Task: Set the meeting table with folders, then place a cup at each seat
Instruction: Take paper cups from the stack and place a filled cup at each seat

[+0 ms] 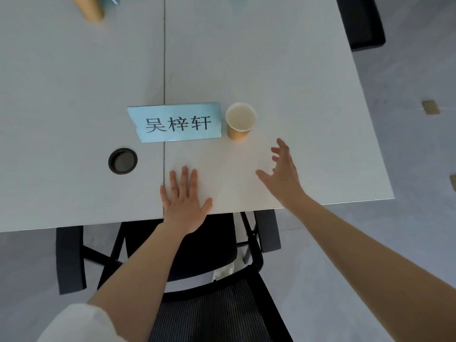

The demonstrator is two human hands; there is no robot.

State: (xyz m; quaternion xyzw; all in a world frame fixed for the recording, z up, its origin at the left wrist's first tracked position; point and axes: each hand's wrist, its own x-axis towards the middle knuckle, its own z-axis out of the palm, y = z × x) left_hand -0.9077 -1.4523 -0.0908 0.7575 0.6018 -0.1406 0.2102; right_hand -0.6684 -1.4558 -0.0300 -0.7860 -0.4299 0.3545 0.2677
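Paper cup [240, 120] stands upright beside name card [176, 122].

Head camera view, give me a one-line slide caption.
Paper cup stands beside the blue name card; left hand flat on the table, right hand open nearby.

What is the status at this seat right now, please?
Left hand flat on table, right hand open, empty. Paper cup upright beside blue name card. No folder visible here.
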